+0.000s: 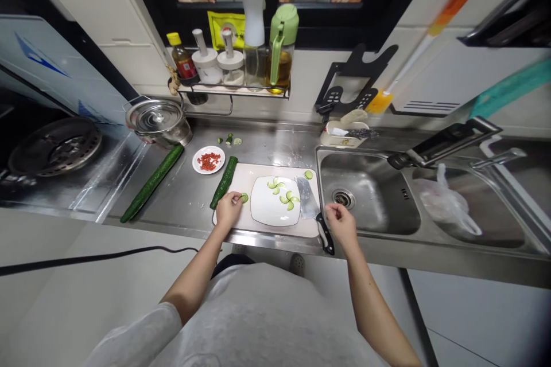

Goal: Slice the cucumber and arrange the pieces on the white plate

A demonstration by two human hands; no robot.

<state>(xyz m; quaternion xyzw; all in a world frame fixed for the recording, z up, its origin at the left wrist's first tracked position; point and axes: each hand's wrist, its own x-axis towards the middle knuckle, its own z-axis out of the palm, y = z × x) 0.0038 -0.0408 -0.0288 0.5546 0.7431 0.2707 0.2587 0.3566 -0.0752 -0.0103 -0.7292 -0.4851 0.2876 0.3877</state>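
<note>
My left hand (pixel 229 209) is closed at the left side of the cutting board (pixel 275 170), its fingertips pinching a cucumber slice (pixel 244 198). Beside it lies a cut length of cucumber (pixel 224 182) along the board's left edge. A white square plate (pixel 272 206) rests on the board and bears several thin green cucumber pieces (pixel 289 200) in two clusters. To its right lies a cleaver (pixel 308 198), black handle toward me. My right hand (pixel 341 219) hovers by the sink's near left corner, fingers curled together; whether anything is in them is hidden. Another cucumber slice (pixel 309 174) sits at the board's upper right corner.
A whole cucumber (pixel 152 183) and a small plate of chopped red bits (pixel 209 160) lie left of the board. Behind them stands a steel pot (pixel 157 120). The sink (pixel 370 195) is at right, holding a plastic bag (pixel 445 206). Bottles line a wall rack (pixel 235 89).
</note>
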